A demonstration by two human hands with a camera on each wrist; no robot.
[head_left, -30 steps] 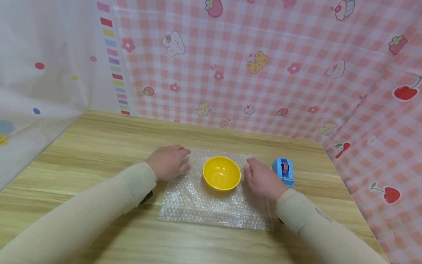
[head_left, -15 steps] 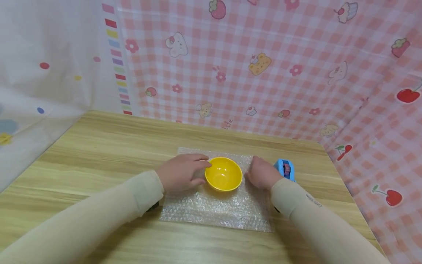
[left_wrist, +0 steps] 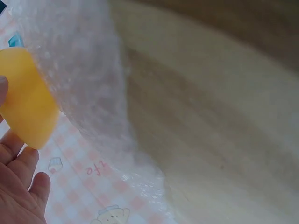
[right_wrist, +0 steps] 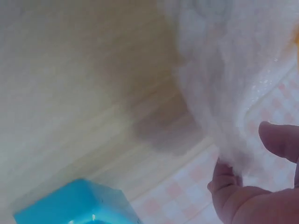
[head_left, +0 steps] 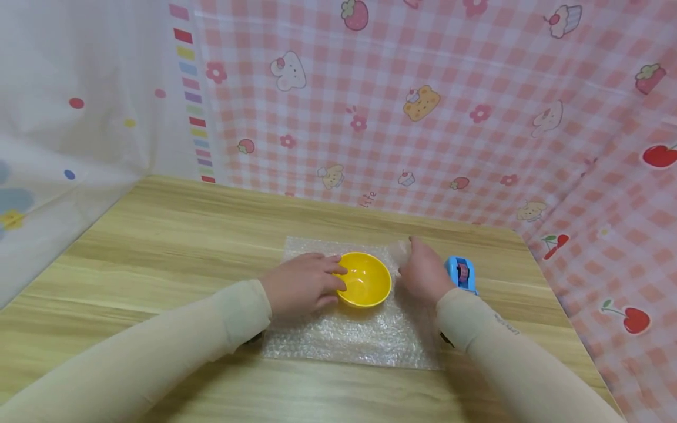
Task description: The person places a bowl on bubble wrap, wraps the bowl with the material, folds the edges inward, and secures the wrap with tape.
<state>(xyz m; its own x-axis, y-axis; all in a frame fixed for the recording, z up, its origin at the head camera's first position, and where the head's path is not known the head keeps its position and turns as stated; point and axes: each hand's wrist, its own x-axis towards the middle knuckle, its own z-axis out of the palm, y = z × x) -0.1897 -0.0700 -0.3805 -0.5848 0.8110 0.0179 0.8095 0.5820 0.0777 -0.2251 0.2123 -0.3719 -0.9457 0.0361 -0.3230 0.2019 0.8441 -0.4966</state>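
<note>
A yellow bowl (head_left: 368,281) stands upright on a sheet of clear bubble wrap (head_left: 354,341) spread over the wooden table. My left hand (head_left: 300,285) holds the bowl at its left side, with fingertips over the rim; in the left wrist view, a digit lies against the yellow outer wall (left_wrist: 28,100). To the bowl's right, my right hand (head_left: 425,271) grips the far right corner of the bubble wrap, which is raised off the table. The right wrist view shows the lifted wrap (right_wrist: 219,93) running down to curled fingers, while the thumb stands apart.
A blue tape dispenser (head_left: 462,274) with a pink roll stands just right of my right hand, partly covered by it. Behind the wooden table (head_left: 211,217) hangs a pink checked curtain (head_left: 381,76), and a white dotted one (head_left: 63,135) hangs at the left.
My left hand has moved right from the wrap's left edge to the bowl and now holds its rim. My right hand has taken hold of the far right corner and raised it.
</note>
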